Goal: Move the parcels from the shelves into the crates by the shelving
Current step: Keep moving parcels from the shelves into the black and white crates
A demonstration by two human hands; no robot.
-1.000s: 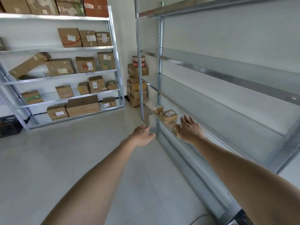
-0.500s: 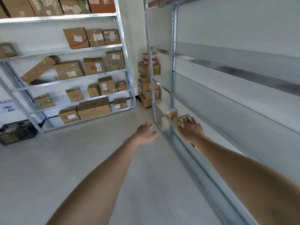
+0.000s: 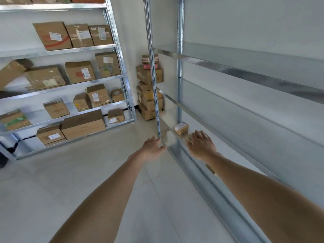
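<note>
A person's right hand (image 3: 201,146) lies with fingers spread, not curled, over a small brown cardboard parcel (image 3: 188,137) on the low shelf of grey steel shelving (image 3: 180,155) at right. The left hand (image 3: 154,148), fingers loose and empty, hovers beside the upright post (image 3: 158,120). Just beyond sits a second labelled parcel (image 3: 181,129); stacked cardboard boxes (image 3: 149,95) fill the far corner.

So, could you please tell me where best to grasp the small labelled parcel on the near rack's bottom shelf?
Take the small labelled parcel by its two opposite side faces, reaching down from above on the aisle side. It lies flat, label up, with open space overhead; the upright post stands to its left, and another parcel sits just nearer.
</note>
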